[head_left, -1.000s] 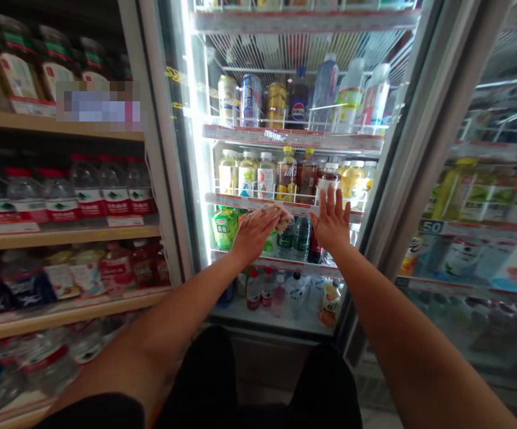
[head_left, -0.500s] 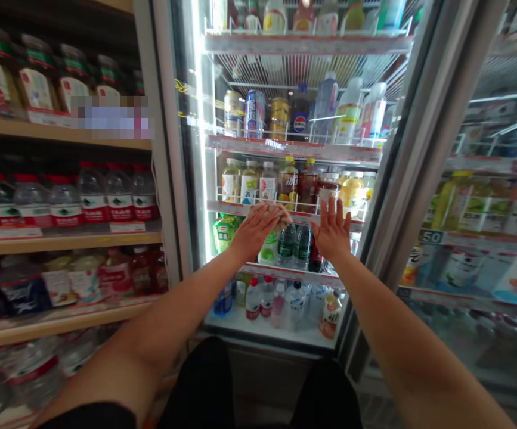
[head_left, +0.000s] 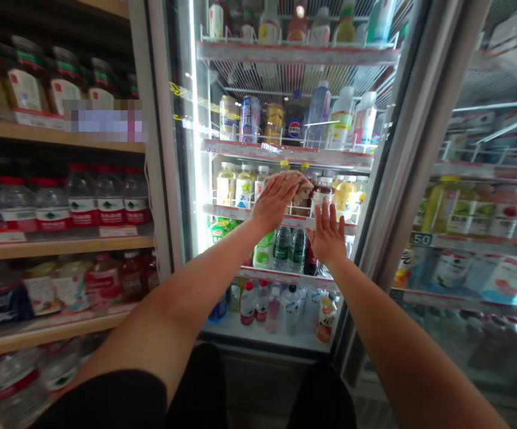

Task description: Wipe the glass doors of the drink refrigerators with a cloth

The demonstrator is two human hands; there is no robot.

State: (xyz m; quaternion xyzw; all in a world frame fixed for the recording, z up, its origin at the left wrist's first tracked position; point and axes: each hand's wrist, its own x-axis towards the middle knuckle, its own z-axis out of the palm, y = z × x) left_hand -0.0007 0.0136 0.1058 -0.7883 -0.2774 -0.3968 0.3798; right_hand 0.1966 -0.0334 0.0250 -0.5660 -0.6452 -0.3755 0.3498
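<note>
My left hand [head_left: 274, 204] presses a pale pinkish cloth [head_left: 303, 186] flat against the glass door [head_left: 181, 208] of a lit drinks fridge. The cloth pokes out past the fingertips, and the palm covers the rest of it. Lower and to the right, my right hand [head_left: 328, 237] is open, its fingers spread and its palm toward the same glass. It holds nothing. Behind the door, bottles and cans stand on wire-fronted shelves, with a gold can [head_left: 274, 122] above my left hand and green-labelled water bottles [head_left: 282, 247] below it.
On the left, open wooden shelves [head_left: 61, 249] hold red-capped water bottles [head_left: 89, 196] and other drinks. A metal door frame [head_left: 401, 173] stands on the right, and a second glass-fronted fridge with drinks lies beyond it. My knees [head_left: 325, 393] are close below the door.
My left hand has slid the cloth up and to the right across the glass. My right hand stays in about the same place, while the view has shifted slightly.
</note>
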